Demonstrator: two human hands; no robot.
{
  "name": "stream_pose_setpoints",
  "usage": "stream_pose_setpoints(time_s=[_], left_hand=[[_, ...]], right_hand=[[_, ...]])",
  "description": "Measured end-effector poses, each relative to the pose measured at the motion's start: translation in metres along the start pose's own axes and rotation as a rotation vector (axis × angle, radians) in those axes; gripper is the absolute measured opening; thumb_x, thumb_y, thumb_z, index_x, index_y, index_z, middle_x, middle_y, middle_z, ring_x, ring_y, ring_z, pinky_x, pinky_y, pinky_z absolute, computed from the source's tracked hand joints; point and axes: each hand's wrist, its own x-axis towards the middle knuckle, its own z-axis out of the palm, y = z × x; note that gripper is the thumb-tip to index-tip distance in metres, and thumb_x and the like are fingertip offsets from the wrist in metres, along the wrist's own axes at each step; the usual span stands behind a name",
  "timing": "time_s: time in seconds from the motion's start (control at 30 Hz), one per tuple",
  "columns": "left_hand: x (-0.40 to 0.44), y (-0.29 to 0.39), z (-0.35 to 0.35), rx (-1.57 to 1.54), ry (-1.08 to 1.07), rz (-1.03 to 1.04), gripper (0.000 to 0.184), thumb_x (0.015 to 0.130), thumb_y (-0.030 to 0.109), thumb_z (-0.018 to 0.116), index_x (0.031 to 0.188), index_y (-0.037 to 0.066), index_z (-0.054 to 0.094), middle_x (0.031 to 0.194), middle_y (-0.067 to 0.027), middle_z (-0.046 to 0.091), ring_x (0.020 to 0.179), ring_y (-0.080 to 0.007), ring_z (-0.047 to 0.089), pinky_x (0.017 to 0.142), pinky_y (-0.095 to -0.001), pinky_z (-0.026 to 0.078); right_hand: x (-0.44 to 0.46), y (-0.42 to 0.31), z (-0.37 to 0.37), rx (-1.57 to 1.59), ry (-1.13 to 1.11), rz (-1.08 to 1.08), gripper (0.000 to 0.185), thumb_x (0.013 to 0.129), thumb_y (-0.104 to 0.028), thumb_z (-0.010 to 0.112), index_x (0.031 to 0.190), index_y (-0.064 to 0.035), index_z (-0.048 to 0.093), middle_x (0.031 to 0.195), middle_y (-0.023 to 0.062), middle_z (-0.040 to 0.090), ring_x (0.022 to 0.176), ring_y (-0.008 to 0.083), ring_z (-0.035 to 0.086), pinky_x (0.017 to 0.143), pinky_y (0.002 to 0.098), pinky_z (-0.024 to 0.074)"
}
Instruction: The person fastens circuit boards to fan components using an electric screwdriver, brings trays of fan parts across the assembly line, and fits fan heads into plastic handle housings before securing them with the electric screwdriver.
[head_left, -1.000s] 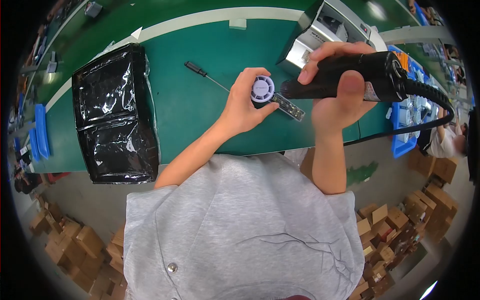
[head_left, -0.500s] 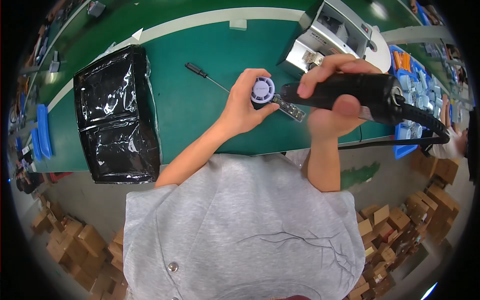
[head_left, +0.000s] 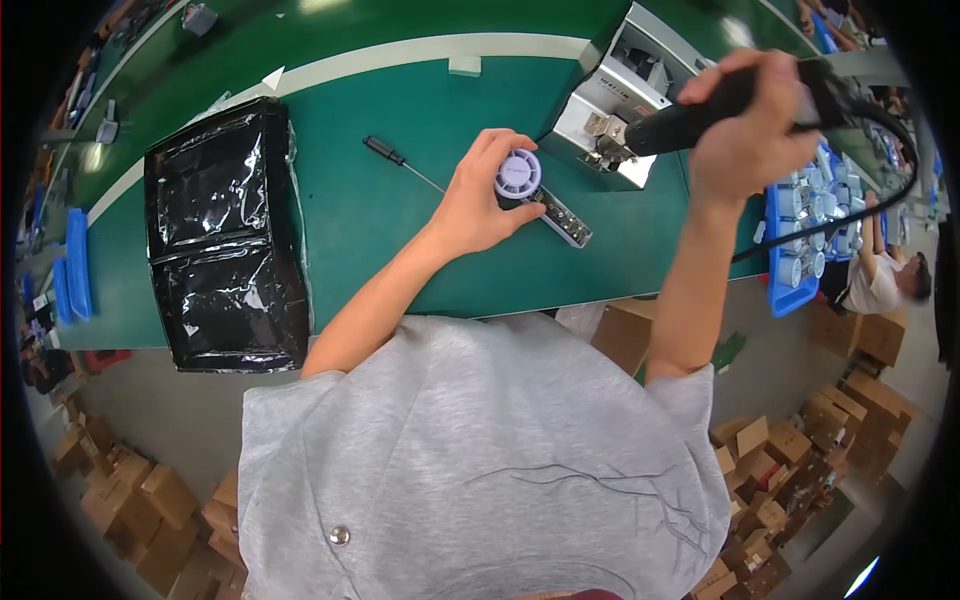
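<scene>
My left hand (head_left: 476, 200) is closed round a small device with a round, light purple fan-like head (head_left: 518, 174). From it a narrow clear part with a circuit board (head_left: 566, 220) sticks out to the lower right. My right hand (head_left: 750, 130) grips a black corded power tool (head_left: 690, 122), raised at the right. The tool's tip is at the metal mouth (head_left: 608, 140) of a silver machine (head_left: 620, 92); whether they touch I cannot tell. Left of my left hand, a screwdriver (head_left: 384, 150) with a black handle lies on the green table (head_left: 400, 90).
A large black plastic-wrapped package (head_left: 225, 235) lies at the left, with blue trays (head_left: 78, 262) beyond it. At the right, a blue tray (head_left: 790, 299) holds several light blue round parts. A person (head_left: 888, 280) is at the far right. Cardboard boxes (head_left: 170, 494) stand on the floor.
My right hand has moved the power tool up and right, away from the device to the silver machine's mouth. My left hand still holds the device.
</scene>
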Motion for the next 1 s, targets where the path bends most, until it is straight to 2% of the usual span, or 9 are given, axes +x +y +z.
stream_pose_setpoints(time_s=[0.07,0.13,0.17,0.23,0.37,0.47,0.7,0.8,1.0], left_hand=[[0.000,-0.001,0.001,0.036,0.010,0.026,0.063,0.067,0.004,0.087,0.122,0.003,0.057,0.115,-0.0122,0.061,0.108,-0.0261,0.063,0.095,-0.0336,0.050],[-0.003,-0.005,0.000,-0.034,-0.019,-0.002,0.063,0.067,0.005,0.087,0.123,0.003,0.057,0.116,-0.0119,0.060,0.110,-0.0265,0.062,0.096,-0.0335,0.049],[-0.005,-0.006,0.000,-0.032,-0.013,-0.013,0.063,0.067,0.005,0.087,0.123,0.003,0.057,0.116,-0.0119,0.060,0.110,-0.0265,0.062,0.096,-0.0335,0.049],[-0.003,-0.007,-0.001,-0.062,-0.037,-0.015,0.063,0.067,0.005,0.087,0.123,0.004,0.057,0.116,-0.0117,0.060,0.110,-0.0270,0.061,0.096,-0.0340,0.049],[-0.003,-0.008,-0.003,-0.026,-0.033,0.018,0.066,0.068,0.005,0.087,0.125,0.005,0.056,0.115,-0.0116,0.059,0.108,-0.0270,0.061,0.094,-0.0348,0.050],[-0.003,-0.011,-0.002,-0.040,-0.034,0.017,0.068,0.067,0.005,0.087,0.127,0.005,0.054,0.115,-0.0117,0.059,0.108,-0.0271,0.061,0.094,-0.0352,0.050],[-0.004,-0.013,-0.002,-0.058,-0.022,0.020,0.070,0.067,0.005,0.087,0.128,0.006,0.053,0.115,-0.0119,0.059,0.108,-0.0271,0.062,0.093,-0.0352,0.051],[-0.004,-0.013,-0.001,-0.050,-0.019,0.025,0.070,0.067,0.005,0.087,0.128,0.006,0.053,0.116,-0.0120,0.059,0.108,-0.0270,0.062,0.092,-0.0352,0.051],[-0.004,-0.013,-0.001,-0.044,-0.030,-0.005,0.071,0.067,0.005,0.087,0.129,0.006,0.052,0.117,-0.0119,0.059,0.108,-0.0267,0.062,0.092,-0.0351,0.051]], right_hand=[[-0.005,0.003,0.007,0.001,0.001,-0.046,0.034,0.099,-0.025,0.056,0.082,0.0042,0.058,0.067,0.0144,0.062,0.046,0.0219,0.059,0.045,0.0329,0.0494],[-0.016,-0.003,0.005,0.208,-0.028,0.005,0.025,0.095,-0.018,0.066,0.083,0.0034,0.059,0.070,0.0127,0.065,0.044,0.0183,0.059,0.043,0.0280,0.0466],[-0.028,-0.009,0.011,0.254,0.002,0.036,0.022,0.095,-0.016,0.066,0.093,0.0035,0.056,0.071,0.0130,0.065,0.045,0.0187,0.059,0.043,0.0284,0.0476],[-0.046,-0.014,0.014,0.342,-0.002,0.090,0.022,0.096,-0.014,0.064,0.100,0.0040,0.053,0.074,0.0143,0.066,0.046,0.0191,0.060,0.043,0.0294,0.0485],[-0.062,-0.024,0.017,0.361,0.009,0.054,0.036,0.095,-0.026,0.066,0.103,0.0059,0.053,0.081,0.0188,0.065,0.049,0.0223,0.062,0.045,0.0309,0.0524],[-0.071,-0.018,0.020,0.385,-0.046,0.080,0.035,0.094,-0.026,0.067,0.103,0.0051,0.052,0.082,0.0195,0.065,0.049,0.0228,0.062,0.045,0.0314,0.0527],[-0.080,-0.012,0.031,0.402,-0.020,0.062,0.035,0.093,-0.020,0.070,0.106,0.0051,0.050,0.083,0.0196,0.065,0.049,0.0218,0.061,0.045,0.0312,0.0534],[-0.081,-0.011,0.030,0.369,-0.079,0.036,0.036,0.093,-0.020,0.070,0.106,0.0059,0.049,0.083,0.0196,0.065,0.049,0.0215,0.062,0.046,0.0309,0.0538],[-0.083,-0.015,0.033,0.388,-0.057,0.012,0.037,0.093,-0.021,0.071,0.107,0.0065,0.049,0.083,0.0192,0.065,0.050,0.0206,0.061,0.046,0.0306,0.0540]])
